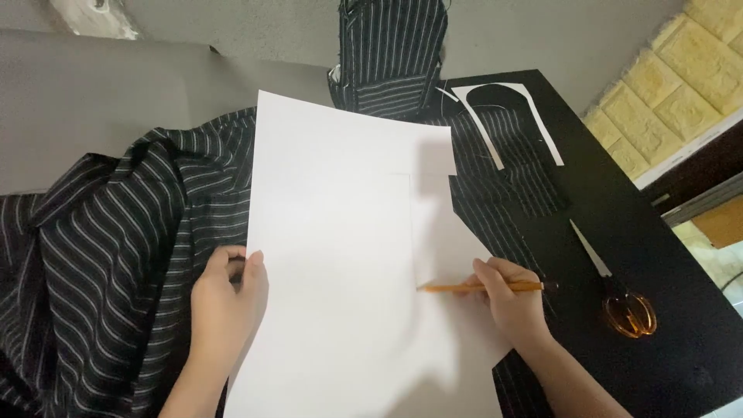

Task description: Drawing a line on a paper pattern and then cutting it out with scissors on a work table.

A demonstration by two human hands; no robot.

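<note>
White paper sheet [340, 232] lies across the middle of the black table [665, 255], partly over black pinstriped fabric [116, 255] that bunches to the left and runs on underneath it. A smaller paper piece [441, 255] overlaps the sheet's right side, its edge forming a step near the top.

Around it: folded pinstriped garment piece [391, 54] at the far edge, just beyond the sheet. A curved white paper pattern strip [515, 116] rests on striped fabric to the upper right. Scissors with amber handles [619, 298] lie on bare tabletop, right of the hands, well apart from the paper. Nothing covers the sheet's centre.

Left hand [228, 298]: flat on the sheet's left edge, fingers curled loosely, pressing the paper down.

Right hand [511, 298]: fingers pinched around a yellow pencil [480, 288], held nearly level, its tip touching the paper near the smaller piece's lower edge.
</note>
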